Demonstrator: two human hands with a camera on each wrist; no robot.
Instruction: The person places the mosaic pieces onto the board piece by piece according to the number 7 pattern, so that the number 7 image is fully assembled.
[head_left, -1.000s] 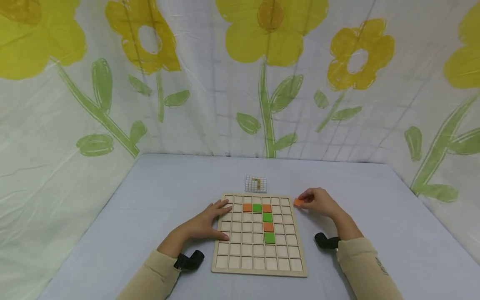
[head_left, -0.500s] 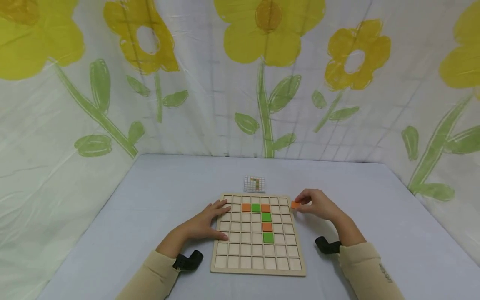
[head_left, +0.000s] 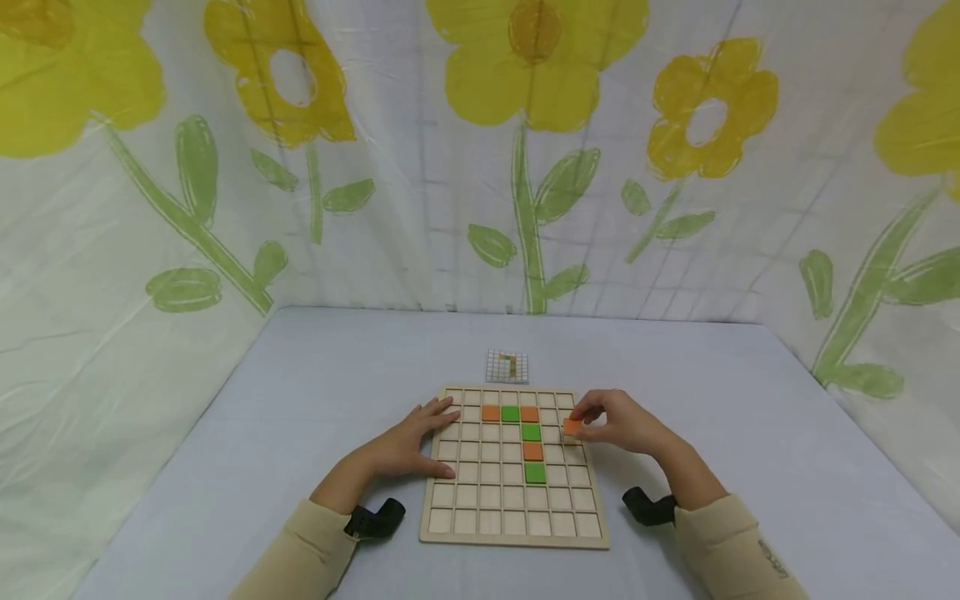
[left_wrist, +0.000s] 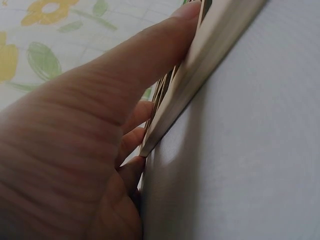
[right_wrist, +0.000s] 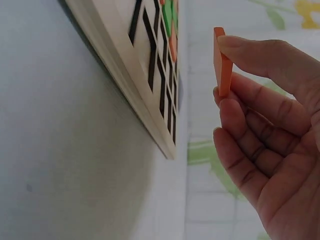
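Observation:
A wooden grid board (head_left: 513, 544) lies on the table, with orange and green square tiles set in some of its cells. My left hand (head_left: 403, 443) rests on the board's left edge, fingers spread and thumb on the frame; the left wrist view shows the thumb (left_wrist: 165, 45) lying over the wooden rim. Between thumb and fingertips my right hand (head_left: 626, 427) pinches a loose orange tile (head_left: 572, 427) over the board's upper right cells. In the right wrist view that orange tile (right_wrist: 223, 67) stands on edge in the grip, apart from the board surface.
Just beyond the board's far edge lies a small printed grid card (head_left: 507, 367) with a coloured pattern. A pale cloth covers the table (head_left: 337, 350). Behind it hangs a white curtain (head_left: 405, 233) with painted yellow flowers. Each wrist wears a black camera mount.
My right hand has carried the orange tile leftward and nearer, from beside the board's right edge to over its right column. The left hand has stayed on the board.

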